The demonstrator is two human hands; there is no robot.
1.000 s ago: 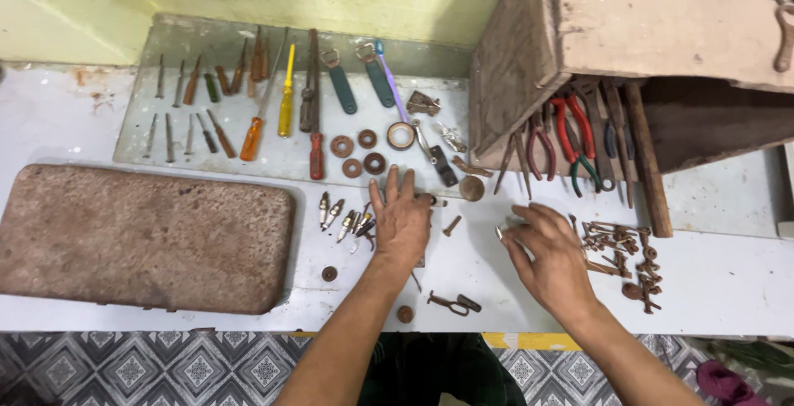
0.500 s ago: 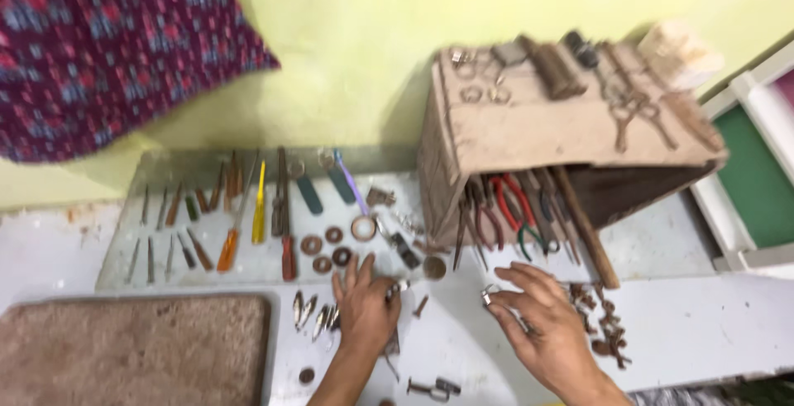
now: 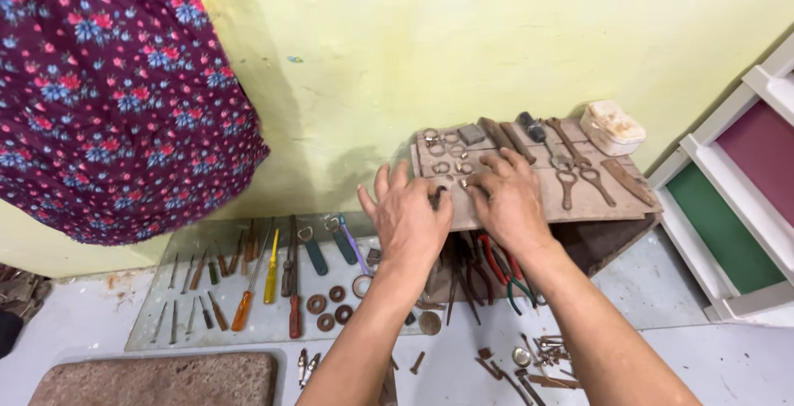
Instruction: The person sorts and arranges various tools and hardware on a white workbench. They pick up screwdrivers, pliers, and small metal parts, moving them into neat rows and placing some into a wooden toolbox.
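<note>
Both my hands are raised over the top of a worn wooden box [image 3: 604, 199]. My left hand [image 3: 405, 222] hovers at its left front edge with fingers spread, and a small dark piece shows by the index fingertip. My right hand [image 3: 509, 201] lies palm down on the box top, fingertips among small metal rings [image 3: 442, 156]. Whether either hand pinches a small piece is hard to tell. Rusty scissors [image 3: 571, 176], a dark cylinder [image 3: 530, 127] and a white lidded tin [image 3: 613, 126] also lie on the box top.
Screwdrivers [image 3: 271, 277], files and rusty washers [image 3: 329, 307] lie on a glass sheet [image 3: 157, 323]. Red and green pliers [image 3: 496, 265] hang under the box. Rusty nails [image 3: 538, 360] lie at the front, near a brown stone slab [image 3: 157, 381]. Flowered cloth [image 3: 116, 92] hangs left; coloured frames [image 3: 736, 199] stand right.
Both hands have risen from the white bench to the top of the wooden box. The view has tilted up toward the wall.
</note>
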